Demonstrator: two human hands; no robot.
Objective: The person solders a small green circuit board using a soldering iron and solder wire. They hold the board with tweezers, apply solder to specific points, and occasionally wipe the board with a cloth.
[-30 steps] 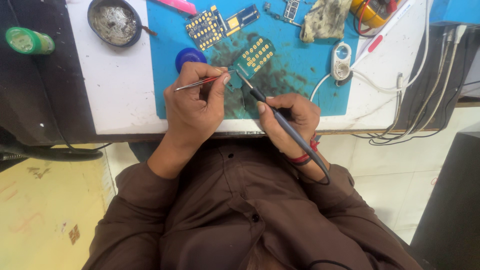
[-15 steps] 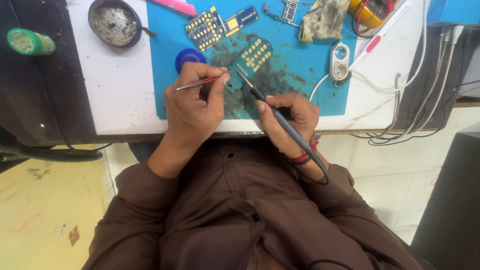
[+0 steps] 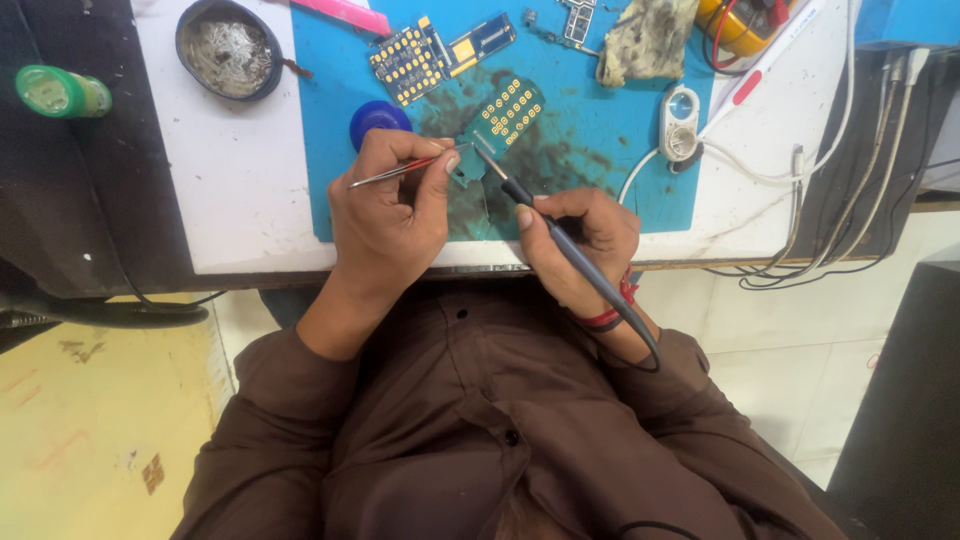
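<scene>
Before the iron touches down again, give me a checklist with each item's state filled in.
1. Left hand grips the tweezers: ok.
2. Right hand holds the soldering iron like a pen: ok.
3. Both tips meet over the green circuit board on the blue mat: ok.
4. Whether the tweezers pinch a part: cannot tell, too small.
5. Iron cord trails over the right wrist, away from the board: ok.
6. Whether the board is fixed down: cannot tell.

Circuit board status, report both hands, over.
Left hand pinching tweezers. Right hand gripping soldering iron, tip on circuit board. Nothing blocking.
</scene>
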